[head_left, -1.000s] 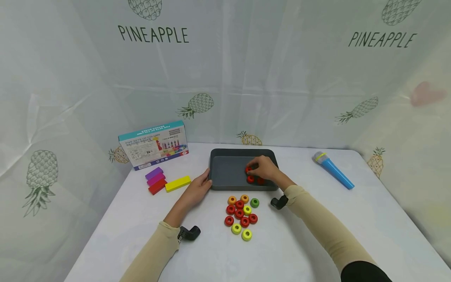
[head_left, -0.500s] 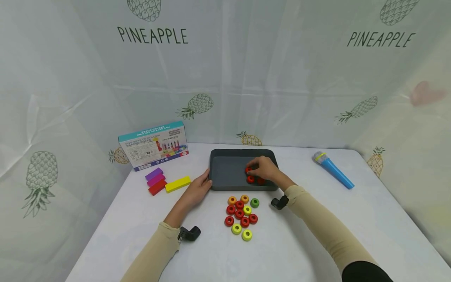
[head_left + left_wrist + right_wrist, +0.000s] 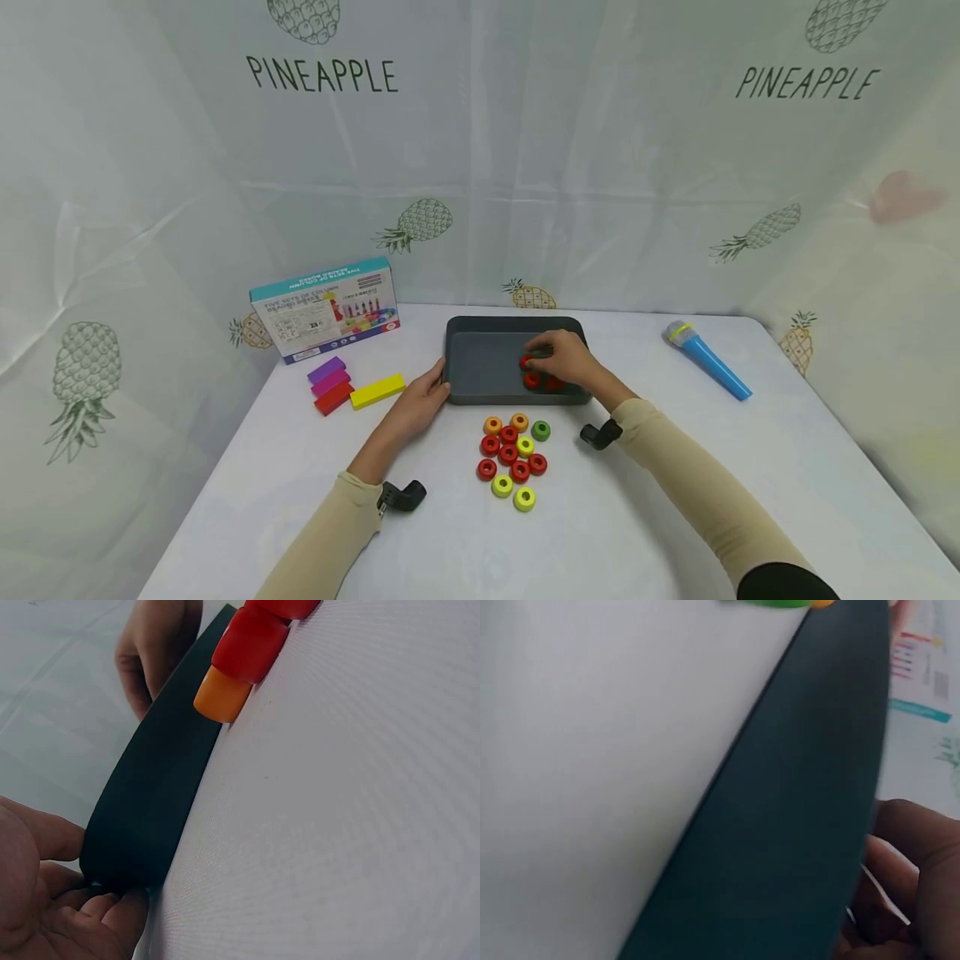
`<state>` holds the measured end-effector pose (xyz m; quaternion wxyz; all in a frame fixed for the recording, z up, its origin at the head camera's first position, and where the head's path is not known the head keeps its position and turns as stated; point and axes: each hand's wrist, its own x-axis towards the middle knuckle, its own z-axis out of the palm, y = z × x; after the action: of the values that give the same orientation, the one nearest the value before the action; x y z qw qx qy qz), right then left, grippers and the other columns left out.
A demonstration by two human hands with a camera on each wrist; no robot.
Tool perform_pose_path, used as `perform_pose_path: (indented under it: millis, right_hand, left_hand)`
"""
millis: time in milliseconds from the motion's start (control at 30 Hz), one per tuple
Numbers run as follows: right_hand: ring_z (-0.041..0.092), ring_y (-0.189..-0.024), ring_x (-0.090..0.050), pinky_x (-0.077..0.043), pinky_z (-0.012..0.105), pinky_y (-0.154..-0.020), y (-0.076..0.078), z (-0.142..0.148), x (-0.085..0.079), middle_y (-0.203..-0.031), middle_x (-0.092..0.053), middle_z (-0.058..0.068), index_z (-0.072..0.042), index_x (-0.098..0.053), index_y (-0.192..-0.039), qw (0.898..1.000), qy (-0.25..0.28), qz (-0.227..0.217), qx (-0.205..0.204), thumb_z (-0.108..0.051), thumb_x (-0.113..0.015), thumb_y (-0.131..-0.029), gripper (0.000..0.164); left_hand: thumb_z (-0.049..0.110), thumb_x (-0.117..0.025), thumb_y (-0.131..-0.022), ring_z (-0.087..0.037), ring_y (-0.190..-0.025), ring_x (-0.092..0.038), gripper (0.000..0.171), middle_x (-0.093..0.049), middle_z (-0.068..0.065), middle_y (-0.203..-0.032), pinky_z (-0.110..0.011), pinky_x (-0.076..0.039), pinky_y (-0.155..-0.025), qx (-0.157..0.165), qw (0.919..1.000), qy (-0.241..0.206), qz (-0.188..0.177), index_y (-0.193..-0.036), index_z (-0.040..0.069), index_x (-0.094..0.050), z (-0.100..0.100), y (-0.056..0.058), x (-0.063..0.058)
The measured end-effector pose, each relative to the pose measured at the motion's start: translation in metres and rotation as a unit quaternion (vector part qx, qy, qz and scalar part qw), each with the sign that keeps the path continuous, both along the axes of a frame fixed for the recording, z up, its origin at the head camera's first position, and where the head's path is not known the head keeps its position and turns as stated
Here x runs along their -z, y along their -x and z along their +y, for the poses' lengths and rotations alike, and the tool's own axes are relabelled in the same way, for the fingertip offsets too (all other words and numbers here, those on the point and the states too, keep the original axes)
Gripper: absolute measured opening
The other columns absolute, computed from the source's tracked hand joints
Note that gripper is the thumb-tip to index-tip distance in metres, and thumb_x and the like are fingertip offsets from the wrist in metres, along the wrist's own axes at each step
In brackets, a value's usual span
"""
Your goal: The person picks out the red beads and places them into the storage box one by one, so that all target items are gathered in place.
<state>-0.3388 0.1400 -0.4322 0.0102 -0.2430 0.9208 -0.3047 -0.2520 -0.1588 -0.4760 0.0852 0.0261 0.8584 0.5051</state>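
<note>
A dark grey tray (image 3: 483, 392) lies on the table with a few red ring beads (image 3: 532, 381) in its right half. My left hand (image 3: 420, 406) grips the tray's left end; in the left wrist view the thumb and curled fingers (image 3: 124, 919) hold its corner. Inside the tray, my right hand (image 3: 564, 358) pinches a red bead (image 3: 525, 362) between thumb and fingertips, low over the tray floor. From the right wrist, the tray wall (image 3: 780, 795) hides the fingertips and the bead. In front of the tray lie loose red, yellow, orange and green beads (image 3: 508, 454).
A yellow block (image 3: 377, 391) lies left of the tray, beside red, pink and purple blocks (image 3: 330, 384). Behind them stands a printed toy box (image 3: 326, 310). To the right rests a blue toy microphone (image 3: 708, 360). A pineapple-print curtain (image 3: 600, 167) hangs behind the table.
My right wrist has shifted very slightly to the right, while its fingers stay at the red bead in the tray. The left hand and the loose beads have not visibly moved.
</note>
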Motion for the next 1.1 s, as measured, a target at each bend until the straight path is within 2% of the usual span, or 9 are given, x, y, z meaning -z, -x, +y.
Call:
perform_pose_path:
  millis: [400, 567, 700, 900, 1100]
  right_hand:
    - [0.027, -0.099, -0.069, -0.059, 0.042, -0.083, -0.032, 0.005, -0.014, -0.116, -0.074, 0.012, -0.005, -0.075, -0.116, 0.999, 0.032, 0.009, -0.007, -0.016, -0.078, -0.088, 0.031]
    - [0.033, -0.106, -0.069, -0.06, 0.046, -0.089, -0.045, 0.01, -0.017, -0.119, -0.073, 0.014, -0.003, -0.074, -0.119, 0.998, 0.058, -0.009, -0.016, -0.015, -0.078, -0.088, 0.033]
    - [0.037, -0.106, -0.07, -0.059, 0.05, -0.091, -0.055, 0.013, -0.022, -0.119, -0.073, 0.017, -0.001, -0.074, -0.116, 0.996, 0.082, -0.017, -0.032, -0.011, -0.078, -0.087, 0.032]
    - [0.037, -0.105, -0.069, -0.058, 0.052, -0.09, -0.071, 0.014, -0.029, -0.117, -0.073, 0.014, -0.002, -0.074, -0.117, 0.996, 0.081, -0.022, -0.029, -0.014, -0.08, -0.086, 0.033]
    - [0.036, -0.11, -0.068, -0.057, 0.054, -0.095, -0.083, 0.017, -0.024, -0.118, -0.073, 0.015, -0.002, -0.073, -0.119, 0.995, 0.084, -0.023, -0.039, -0.015, -0.08, -0.087, 0.035]
  left_hand:
    - [0.035, -0.049, -0.106, -0.025, -0.156, -0.025, 0.062, -0.027, 0.0, -0.168, -0.052, -0.026, -0.124, -0.002, 0.9999, 0.008, -0.009, -0.162, 0.025, -0.024, 0.001, 0.0, -0.006]
    - [0.037, -0.049, -0.106, -0.024, -0.156, -0.026, 0.063, -0.027, 0.001, -0.167, -0.051, -0.026, -0.124, 0.001, 0.9999, 0.008, -0.014, -0.162, 0.026, -0.024, 0.002, -0.002, -0.006]
    - [0.035, -0.049, -0.106, -0.025, -0.156, -0.025, 0.062, -0.026, 0.001, -0.168, -0.052, -0.025, -0.124, 0.002, 0.9999, 0.011, -0.004, -0.162, 0.025, -0.024, 0.001, 0.0, -0.004]
    - [0.035, -0.049, -0.106, -0.025, -0.155, -0.026, 0.061, -0.027, 0.001, -0.167, -0.051, -0.025, -0.125, -0.001, 0.9999, 0.012, -0.004, -0.162, 0.026, -0.025, -0.001, 0.001, -0.004]
    - [0.034, -0.048, -0.106, -0.026, -0.155, -0.026, 0.062, -0.027, 0.0, -0.168, -0.051, -0.026, -0.125, 0.001, 0.9999, 0.015, -0.006, -0.162, 0.024, -0.024, 0.0, 0.0, -0.002]
